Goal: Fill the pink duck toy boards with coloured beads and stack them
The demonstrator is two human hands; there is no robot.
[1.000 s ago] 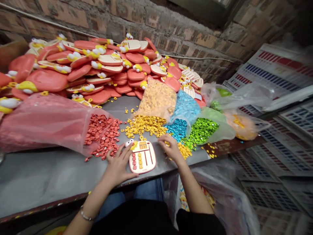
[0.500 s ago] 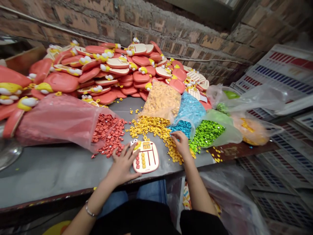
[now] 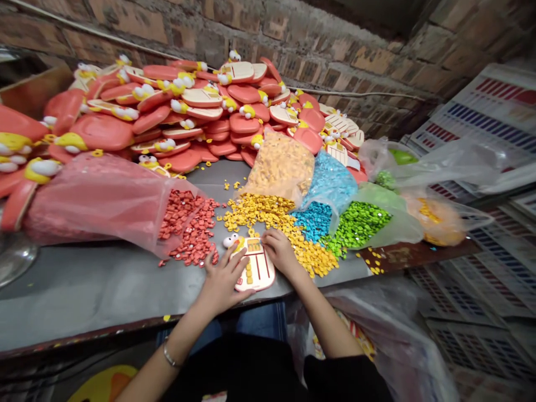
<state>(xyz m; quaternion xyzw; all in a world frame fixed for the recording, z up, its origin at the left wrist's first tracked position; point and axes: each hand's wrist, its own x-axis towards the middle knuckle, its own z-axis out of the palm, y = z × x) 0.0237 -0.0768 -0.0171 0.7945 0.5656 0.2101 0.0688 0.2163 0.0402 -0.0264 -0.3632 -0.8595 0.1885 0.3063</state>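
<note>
Your right hand (image 3: 281, 254) is no longer reaching to the edge of the blue pieces as it was half a second ago; from the head view, its fingers are now bending over the upper right edge of a cream, rounded-square plastic toy board (image 3: 260, 273) with a red rim and a yellow-beaked, white-eyed head. These fingers are curling in close to the thumb, and you cannot tell from this angle whether they are gripping a small piece. Your left hand (image 3: 220, 282) is lying with fingers spread apart over the left side of the board, its thumb stretching along the lower edge. So the board is sitting flat between your two sets of fingers, and a column of small yellow plastic pieces (image 3: 249, 273) is showing just right of the left fingertips.

Beyond the left fingers, a heap of small red plastic pieces (image 3: 188, 223) is spilling from a clear pinkish plastic bag (image 3: 100, 201). Beyond and right of the right fingers, loose yellow pieces (image 3: 316, 257) are spreading, with shiny blue pieces (image 3: 314, 221) past them and bright green pieces (image 3: 360, 223) farther right. Well past both hands' fingers, a pile of red-backed toy boards (image 3: 103, 132) is leaning near a brick wall (image 3: 176, 28).
</note>
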